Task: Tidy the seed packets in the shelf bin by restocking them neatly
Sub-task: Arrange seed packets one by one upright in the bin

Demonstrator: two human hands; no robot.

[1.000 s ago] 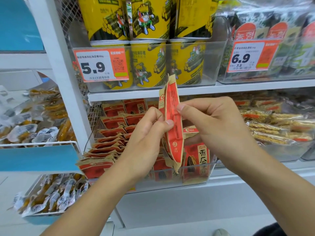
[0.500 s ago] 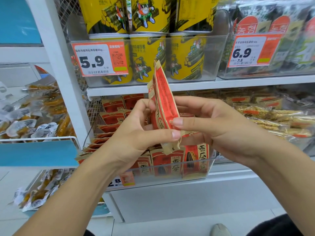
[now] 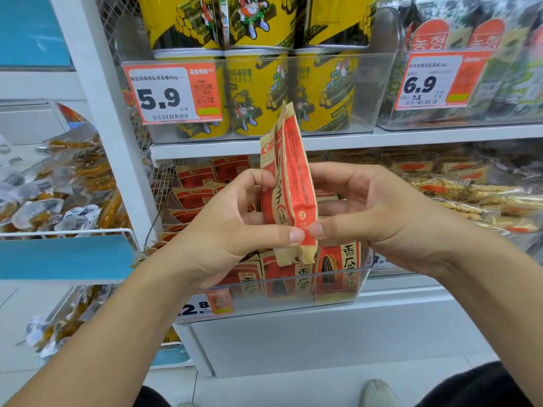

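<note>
Together, the left hand [image 3: 235,227] and right hand [image 3: 367,212] pinch red seed packets [image 3: 289,189] upright, just above the clear shelf bin [image 3: 293,292] full of more.

white shelf [image 3: 411,139] carries clear bins of yellow tubs [image 3: 258,92]; lower shelf [image 3: 382,292] carries the seed-packet bin [image 3: 293,289]

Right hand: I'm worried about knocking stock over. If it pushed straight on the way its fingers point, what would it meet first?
The right hand points leftward, so it would first press the held seed packets against the left hand. Depth is hard to judge.
</note>
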